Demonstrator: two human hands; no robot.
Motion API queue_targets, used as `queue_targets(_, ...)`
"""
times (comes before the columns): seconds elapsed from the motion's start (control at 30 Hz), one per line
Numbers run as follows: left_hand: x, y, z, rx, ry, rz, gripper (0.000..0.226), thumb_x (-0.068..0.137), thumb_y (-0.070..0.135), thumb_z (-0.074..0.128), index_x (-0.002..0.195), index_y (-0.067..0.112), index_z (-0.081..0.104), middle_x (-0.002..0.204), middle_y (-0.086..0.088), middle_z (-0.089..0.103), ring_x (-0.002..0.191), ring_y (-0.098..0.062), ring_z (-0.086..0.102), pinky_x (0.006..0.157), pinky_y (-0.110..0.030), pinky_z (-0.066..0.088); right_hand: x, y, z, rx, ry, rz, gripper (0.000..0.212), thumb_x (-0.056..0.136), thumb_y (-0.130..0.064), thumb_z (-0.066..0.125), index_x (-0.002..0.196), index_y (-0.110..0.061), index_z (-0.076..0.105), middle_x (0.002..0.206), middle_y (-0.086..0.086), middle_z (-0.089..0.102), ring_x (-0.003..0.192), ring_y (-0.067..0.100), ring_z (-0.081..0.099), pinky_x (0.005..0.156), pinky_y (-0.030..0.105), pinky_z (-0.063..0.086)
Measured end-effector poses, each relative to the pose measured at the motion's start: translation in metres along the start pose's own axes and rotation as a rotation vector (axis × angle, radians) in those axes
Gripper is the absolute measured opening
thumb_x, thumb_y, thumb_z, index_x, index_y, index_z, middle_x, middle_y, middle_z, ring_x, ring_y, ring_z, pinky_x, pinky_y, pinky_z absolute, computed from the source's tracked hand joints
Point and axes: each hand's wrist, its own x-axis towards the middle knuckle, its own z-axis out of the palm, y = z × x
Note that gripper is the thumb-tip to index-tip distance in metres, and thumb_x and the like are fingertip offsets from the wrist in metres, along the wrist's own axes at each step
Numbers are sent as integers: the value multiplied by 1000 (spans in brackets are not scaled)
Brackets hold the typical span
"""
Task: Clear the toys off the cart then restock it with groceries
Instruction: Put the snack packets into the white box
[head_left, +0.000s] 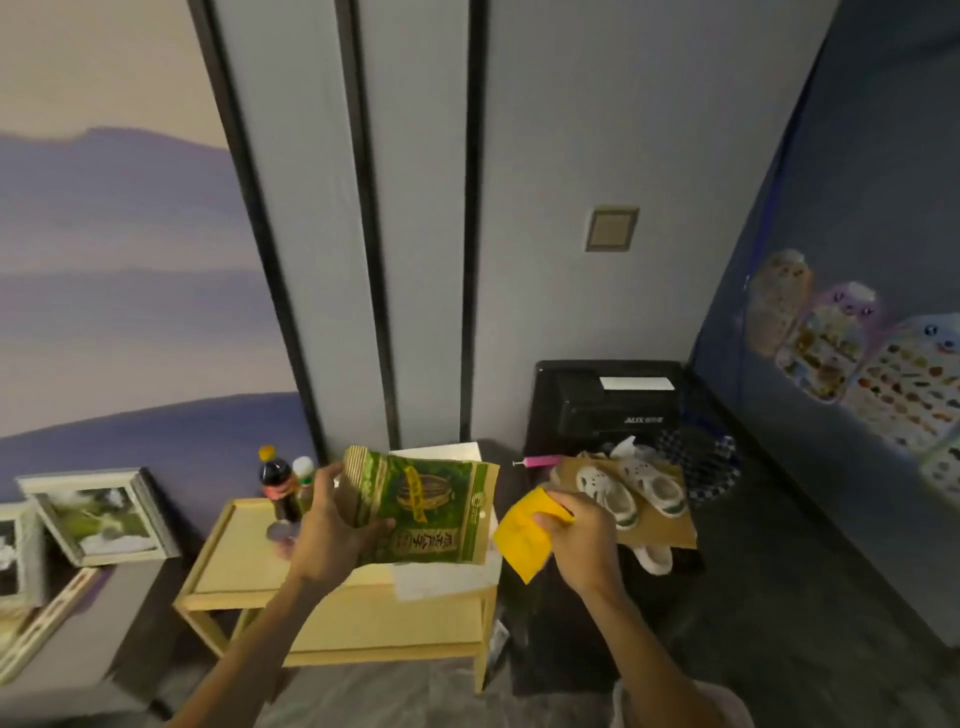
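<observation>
A pale wooden cart (244, 551) stands low in the middle of the view. My left hand (332, 525) grips a green and tan snack bag (431, 509) by its left side, held above the cart's top tray. My right hand (576, 530) is closed on a small yellow packet (522, 538), just right of the bag and past the cart's right edge. At the tray's far side stand a dark bottle with a yellow cap (275, 480) and a smaller bottle with a white cap (304, 480). A white sheet (441, 577) lies on the tray under the bag.
A black appliance (608, 405) sits against the wall at right, with white clogs (628, 486) on a cardboard piece in front of it. Framed pictures (98, 514) lean at the left. Toy charts hang on the blue wall (893, 379) at right.
</observation>
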Motion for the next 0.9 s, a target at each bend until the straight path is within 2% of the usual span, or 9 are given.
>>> queue_targets(0.1,30,-13,-26,35,-45,-20,85,77,2,92,139,30,41,125,0,71,115,-21,72,73,-30,66,19,-20,35,26,-11,22,44,89,-12,84,132,-12,74,128,2,75,119,17,67,103,32,53)
queue_targets(0.2,55,-23,-35,108,-66,-40,84,77,6,93,136,37,41,125,3,70,113,-22,73,74,-39,68,36,-28,61,30,-17,39,44,91,-15,83,133,-15,73,128,0,74,120,16,67,103,34,55)
queue_targets(0.4,121,-34,-16,295,-144,-39,90,79,19,94,140,42,32,115,12,66,100,-13,70,71,-30,64,85,-15,98,-26,-101,38,39,93,-16,81,131,-20,73,124,-5,73,114,9,64,92,7,44)
queue_targets(0.47,148,-39,-5,364,-178,-43,92,81,22,93,145,40,29,113,10,68,95,-12,71,71,-32,65,106,-4,107,-46,-137,17,37,93,-14,81,129,-17,74,119,-10,71,110,7,63,91,10,47)
queue_targets(0.53,176,-43,8,434,-228,-59,90,83,20,90,145,38,28,111,10,67,90,-9,69,64,-22,59,129,11,120,-38,-185,8,36,93,-13,80,129,-19,74,115,-15,66,109,8,64,89,9,46)
queue_targets(0.6,204,-48,20,503,-279,-77,88,84,19,89,144,40,28,107,12,65,87,-8,67,61,-19,54,150,29,135,-19,-244,5,36,93,-13,79,125,-28,71,113,-16,66,107,11,65,92,20,53)
queue_targets(0.7,243,-59,33,592,-367,-128,93,79,24,93,142,44,28,106,5,69,92,-17,72,72,-35,64,179,54,160,12,-368,8,36,94,-15,77,121,-36,66,117,-17,66,111,13,66,100,37,57)
queue_targets(0.83,284,-89,49,747,-538,-104,108,68,33,100,149,36,28,108,1,73,96,-20,73,83,-40,61,201,83,191,-16,-537,16,46,92,-11,77,134,-27,70,137,-14,63,128,9,58,112,26,45)
queue_targets(0.9,299,-104,61,772,-629,-87,106,66,30,100,148,31,32,111,2,73,100,-20,72,83,-37,58,204,102,206,-42,-599,50,50,90,-10,77,136,-28,69,140,-6,65,131,13,56,115,32,43)
